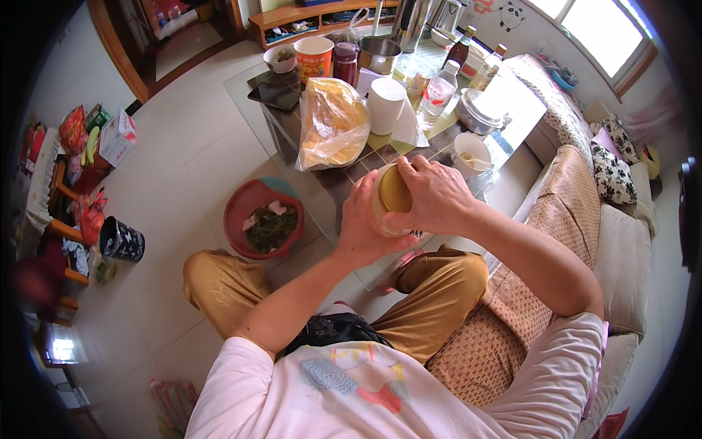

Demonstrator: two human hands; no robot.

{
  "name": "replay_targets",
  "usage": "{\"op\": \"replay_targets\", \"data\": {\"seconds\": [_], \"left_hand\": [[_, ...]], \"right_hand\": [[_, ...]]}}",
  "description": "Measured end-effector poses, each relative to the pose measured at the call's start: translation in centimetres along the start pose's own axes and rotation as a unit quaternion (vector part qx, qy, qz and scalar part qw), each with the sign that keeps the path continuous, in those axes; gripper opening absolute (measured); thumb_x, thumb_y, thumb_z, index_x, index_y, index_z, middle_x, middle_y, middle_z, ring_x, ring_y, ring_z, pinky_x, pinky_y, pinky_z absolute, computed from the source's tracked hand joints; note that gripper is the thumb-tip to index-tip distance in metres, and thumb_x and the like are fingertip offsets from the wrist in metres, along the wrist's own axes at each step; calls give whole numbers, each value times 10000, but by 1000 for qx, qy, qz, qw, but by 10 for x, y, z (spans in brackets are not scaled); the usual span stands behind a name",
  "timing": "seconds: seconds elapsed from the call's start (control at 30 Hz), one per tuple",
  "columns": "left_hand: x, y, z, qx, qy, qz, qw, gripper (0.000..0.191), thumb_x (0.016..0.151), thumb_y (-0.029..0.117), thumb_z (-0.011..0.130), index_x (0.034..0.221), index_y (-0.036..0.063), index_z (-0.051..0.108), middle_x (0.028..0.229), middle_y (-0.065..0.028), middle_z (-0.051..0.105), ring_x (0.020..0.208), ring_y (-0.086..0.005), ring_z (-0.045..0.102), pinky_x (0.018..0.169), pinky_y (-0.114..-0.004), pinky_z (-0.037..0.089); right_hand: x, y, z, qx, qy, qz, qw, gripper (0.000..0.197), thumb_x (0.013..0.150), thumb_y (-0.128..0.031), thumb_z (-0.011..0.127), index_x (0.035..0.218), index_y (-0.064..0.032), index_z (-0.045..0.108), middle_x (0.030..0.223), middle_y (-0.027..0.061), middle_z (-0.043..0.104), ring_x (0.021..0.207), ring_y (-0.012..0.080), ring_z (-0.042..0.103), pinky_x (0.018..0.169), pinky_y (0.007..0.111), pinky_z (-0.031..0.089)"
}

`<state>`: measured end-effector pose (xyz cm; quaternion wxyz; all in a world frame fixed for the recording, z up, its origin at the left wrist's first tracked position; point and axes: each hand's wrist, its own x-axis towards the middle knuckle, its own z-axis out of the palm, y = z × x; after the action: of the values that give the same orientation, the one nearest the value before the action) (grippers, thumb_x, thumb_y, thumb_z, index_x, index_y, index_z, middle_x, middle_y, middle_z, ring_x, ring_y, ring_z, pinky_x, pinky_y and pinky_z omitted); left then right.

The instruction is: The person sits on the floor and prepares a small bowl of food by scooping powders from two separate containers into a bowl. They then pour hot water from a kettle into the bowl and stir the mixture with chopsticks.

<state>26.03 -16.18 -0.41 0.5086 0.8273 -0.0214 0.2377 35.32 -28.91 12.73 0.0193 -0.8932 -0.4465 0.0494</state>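
Between my hands is a clear jar (382,219) with a gold-coloured lid (392,189), held over the near edge of the glass table. My left hand (359,228) wraps around the jar's left side and underside. From the right, my right hand (436,192) grips the lid, fingers over its far rim and thumb at its near side. The lid sits on the jar; its right part is hidden by my hand. Just beyond lie a plastic bag of yellow food (334,123) and a white paper roll (386,104). A white bowl with a spoon (471,151) stands to the right.
The glass table (247,104) also bears a water bottle (439,93), a lidded pot (480,112), a steel pot (378,55) and a dark phone (274,94). On the floor are a red basin (236,219) of leafy scraps and a black bin (123,240). A sofa (620,263) runs along the right.
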Motion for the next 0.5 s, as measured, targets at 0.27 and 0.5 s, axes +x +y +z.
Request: {"op": "replay_targets", "data": {"seconds": [0.27, 0.5], "left_hand": [[0, 3, 1, 43, 38, 17, 998, 1262, 555, 530, 924, 1474, -12, 250, 1417, -213, 384, 1323, -381, 402, 1101, -487, 350], [-2, 5, -2, -67, 20, -36, 997, 1334, 511, 523, 935, 1491, -27, 216, 1415, -228, 431, 1313, -387, 452, 1101, -475, 364]], "right_hand": [[8, 7, 1, -14, -10, -72, 997, 981, 649, -544, 747, 1377, 48, 462, 1175, 222, 606, 1039, 390, 637, 860, 454, 539], [8, -15, -12, -37, -80, 10, 996, 945, 726, -604, 633, 1347, 88, 460, 1156, 290, 604, 988, 412, 675, 874, 444, 550]]}}
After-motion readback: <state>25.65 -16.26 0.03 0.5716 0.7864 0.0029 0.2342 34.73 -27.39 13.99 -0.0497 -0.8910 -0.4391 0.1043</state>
